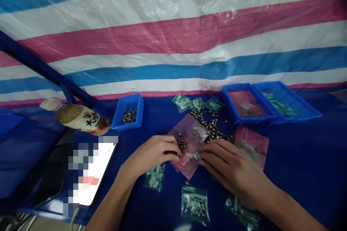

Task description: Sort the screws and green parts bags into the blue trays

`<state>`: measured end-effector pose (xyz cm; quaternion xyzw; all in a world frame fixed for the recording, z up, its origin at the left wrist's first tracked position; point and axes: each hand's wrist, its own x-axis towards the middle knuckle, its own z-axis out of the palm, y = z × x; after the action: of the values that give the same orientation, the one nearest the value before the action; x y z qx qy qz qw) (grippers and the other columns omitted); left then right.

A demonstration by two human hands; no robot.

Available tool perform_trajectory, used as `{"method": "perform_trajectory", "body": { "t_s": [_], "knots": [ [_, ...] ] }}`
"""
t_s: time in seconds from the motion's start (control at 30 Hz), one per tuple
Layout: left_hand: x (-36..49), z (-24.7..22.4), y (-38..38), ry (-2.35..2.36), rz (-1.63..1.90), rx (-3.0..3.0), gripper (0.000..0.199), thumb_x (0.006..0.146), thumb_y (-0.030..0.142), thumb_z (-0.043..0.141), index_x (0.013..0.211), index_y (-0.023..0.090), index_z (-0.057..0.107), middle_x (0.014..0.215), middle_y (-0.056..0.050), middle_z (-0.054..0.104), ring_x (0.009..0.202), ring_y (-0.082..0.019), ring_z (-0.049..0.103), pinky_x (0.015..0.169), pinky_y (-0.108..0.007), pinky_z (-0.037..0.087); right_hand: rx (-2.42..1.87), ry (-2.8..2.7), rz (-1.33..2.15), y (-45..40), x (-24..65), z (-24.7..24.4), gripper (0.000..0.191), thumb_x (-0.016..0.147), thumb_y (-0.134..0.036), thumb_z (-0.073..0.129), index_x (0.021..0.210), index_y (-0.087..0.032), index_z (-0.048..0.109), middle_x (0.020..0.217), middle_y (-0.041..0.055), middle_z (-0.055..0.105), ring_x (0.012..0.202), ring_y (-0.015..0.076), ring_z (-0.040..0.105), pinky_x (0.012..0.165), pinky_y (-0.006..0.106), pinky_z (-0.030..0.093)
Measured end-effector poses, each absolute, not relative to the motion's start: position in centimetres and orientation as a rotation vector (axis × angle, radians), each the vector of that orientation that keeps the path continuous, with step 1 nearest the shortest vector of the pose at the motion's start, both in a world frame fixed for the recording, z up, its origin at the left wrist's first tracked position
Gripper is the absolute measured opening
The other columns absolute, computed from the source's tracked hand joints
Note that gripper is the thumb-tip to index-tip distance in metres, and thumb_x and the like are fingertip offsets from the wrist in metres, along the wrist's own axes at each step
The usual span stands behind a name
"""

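Note:
My left hand (151,153) is curled at the left side of a pink plastic bag (188,160), with its fingertips closed over a few small brass screws (173,154). My right hand (230,164) lies over the bag's right edge, and its fingers press on the plastic. A small heap of brass screws (182,144) sits on a mauve bag (184,126) between my hands. Loose brass screws (210,124) are scattered just beyond. Another pink bag (252,146) lies past my right hand. Several small green-tinted bags of parts (193,205) lie near my wrists.
Three blue plastic bins (127,112) stand at the back of the blue table, with a bottle of milky drink (77,117) lying to the left. A pixelated white device (92,177) and a black phone (50,180) are at left. A striped tarp hangs behind.

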<state>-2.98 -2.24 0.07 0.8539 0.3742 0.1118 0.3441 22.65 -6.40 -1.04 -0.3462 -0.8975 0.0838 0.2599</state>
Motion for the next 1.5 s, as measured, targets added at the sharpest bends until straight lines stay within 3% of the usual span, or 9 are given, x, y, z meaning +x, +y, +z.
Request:
{"method": "perform_trajectory", "body": {
  "t_s": [0.3,0.47,0.8,1.2,1.5],
  "knots": [
    [-0.3,-0.1,-3.8,0.913,0.539,2.366,0.011,0.094,0.028,0.059,0.095,0.02,0.067,0.092,-0.001,0.069,0.089,-0.015,0.063,0.086,-0.027,0.049,-1.004,-2.422,0.422,-6.3,22.3,-1.8,0.015,0.099,-0.022,0.048,0.103,-0.017,0.061,0.099,0.007,0.065,0.093,0.0219,0.057,0.081,0.04,0.052],
    [0.6,-1.0,-4.6,0.872,0.675,2.418,0.01,0.096,0.024,0.055,0.099,0.019,0.063,0.095,-0.002,0.069,0.086,-0.014,0.062,0.085,-0.03,0.051,-0.975,-2.423,0.541,-6.2,22.0,-2.0,0.018,0.099,-0.016,0.042,0.094,-0.016,0.059,0.093,0.0055,0.063,0.087,0.0203,0.054,0.075,0.037,0.05],
    [0.9,-1.4,-4.7,0.897,0.739,2.481,0.008,0.093,0.02,0.058,0.101,0.017,0.058,0.091,-0.003,0.066,0.086,-0.016,0.059,0.081,-0.031,0.051,-0.986,-2.269,0.749,-6.4,22.1,-1.3,0.013,0.099,-0.016,0.045,0.094,-0.017,0.058,0.089,0.0043,0.06,0.086,0.0178,0.052,0.074,0.032,0.047],
    [1.0,-0.8,-4.7,0.892,0.704,2.425,0.004,0.085,0.016,0.056,0.086,0.016,0.052,0.078,-0.003,0.057,0.078,-0.017,0.049,0.069,-0.029,0.044,-0.816,-2.362,0.452,-6.6,22.1,-1.4,0.013,0.096,-0.009,0.049,0.1,-0.013,0.06,0.092,0.0065,0.064,0.087,0.0186,0.055,0.077,0.035,0.049],
    [1.1,-0.2,-4.7,0.869,0.607,2.279,0.012,0.085,0.012,0.05,0.077,0.018,0.044,0.073,0.0,0.051,0.078,-0.015,0.048,0.068,-0.027,0.04,-0.74,-2.401,0.138,-7.0,22.5,-1.3,0.019,0.097,-0.01,0.047,0.104,-0.009,0.065,0.095,0.0076,0.069,0.094,0.0203,0.06,0.086,0.035,0.05]
  ]
}}
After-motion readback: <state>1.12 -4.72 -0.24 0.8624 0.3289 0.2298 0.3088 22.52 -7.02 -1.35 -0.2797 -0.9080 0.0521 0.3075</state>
